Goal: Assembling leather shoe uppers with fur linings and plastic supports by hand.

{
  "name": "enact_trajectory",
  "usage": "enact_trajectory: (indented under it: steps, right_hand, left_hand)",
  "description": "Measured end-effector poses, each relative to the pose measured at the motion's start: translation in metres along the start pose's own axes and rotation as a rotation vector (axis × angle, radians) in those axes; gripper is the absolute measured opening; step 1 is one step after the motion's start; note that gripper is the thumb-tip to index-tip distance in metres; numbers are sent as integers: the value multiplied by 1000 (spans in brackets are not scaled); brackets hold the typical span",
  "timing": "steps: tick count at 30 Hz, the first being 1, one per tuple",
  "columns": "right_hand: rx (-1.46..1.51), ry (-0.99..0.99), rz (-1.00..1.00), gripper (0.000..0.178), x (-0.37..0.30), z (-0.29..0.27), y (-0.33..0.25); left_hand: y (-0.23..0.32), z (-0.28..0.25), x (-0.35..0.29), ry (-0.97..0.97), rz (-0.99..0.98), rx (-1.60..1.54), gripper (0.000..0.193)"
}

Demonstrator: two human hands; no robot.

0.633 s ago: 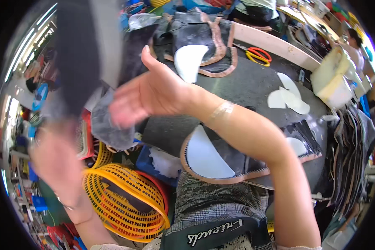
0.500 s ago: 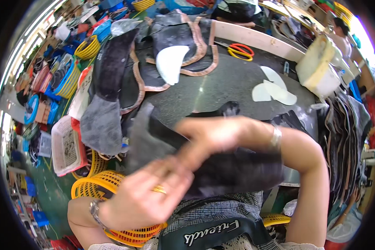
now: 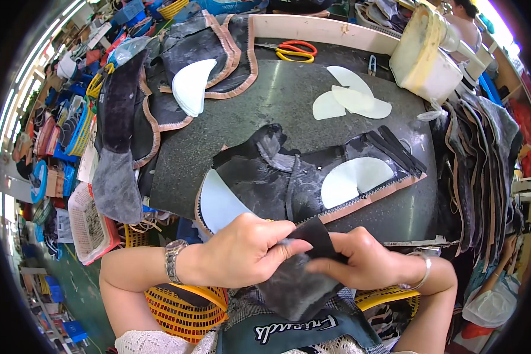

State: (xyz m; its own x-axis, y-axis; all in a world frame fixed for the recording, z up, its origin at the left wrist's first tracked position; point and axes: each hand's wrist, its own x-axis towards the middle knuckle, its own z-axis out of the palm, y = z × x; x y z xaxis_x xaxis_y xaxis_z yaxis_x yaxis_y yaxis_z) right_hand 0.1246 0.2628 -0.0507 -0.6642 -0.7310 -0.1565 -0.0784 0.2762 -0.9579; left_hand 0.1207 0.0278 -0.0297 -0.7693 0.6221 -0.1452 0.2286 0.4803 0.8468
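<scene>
So a dark fuzzy piece (image 3: 298, 289) is hanging between the two hands, in front of the worktop's (image 3: 248, 118) near edge. The left hand (image 3: 248, 251) is pinching it, fingers clamped on it with the thumb pressing in; the right hand (image 3: 363, 256) is gripping its smoother black end, fingers clamped there too. Just beyond, a black panel with tan edging (image 3: 248, 177) is lying on the worktop, with two white half-rounds (image 3: 221, 203) resting on it. Farther back, three white cutouts (image 3: 360, 101) are overlapping, and some red-and-yellow scissors (image 3: 297, 53) are lying near a pale board (image 3: 324, 26). A yellow basket (image 3: 186, 315) is sitting below the left hand.
</scene>
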Motion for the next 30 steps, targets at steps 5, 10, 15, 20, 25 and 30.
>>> enact_trajectory:
  steps: [5,10,15,20,25,30]
  right_hand:
    - [-195,142,-211,11,-9,0,41]
    - [-332,133,-292,19,2,19,26]
    - [-316,137,-562,21,31,25,29]
    - [-21,-312,-668,14,69,51,0]
    - [-263,21,-456,18,118,83,22]
    - [-107,-31,-258,15,129,85,12]
  left_hand:
    - [-38,-43,62,717,377,535,30]
    - [-71,-63,75,265,-275,-101,29]
    - [-56,-38,-7,426,-168,-776,20]
    - [-86,0,-62,552,-153,-1049,22]
    - [-111,17,-92,589,-133,-1147,25]
    - [-120,22,-104,621,-113,-1136,28]
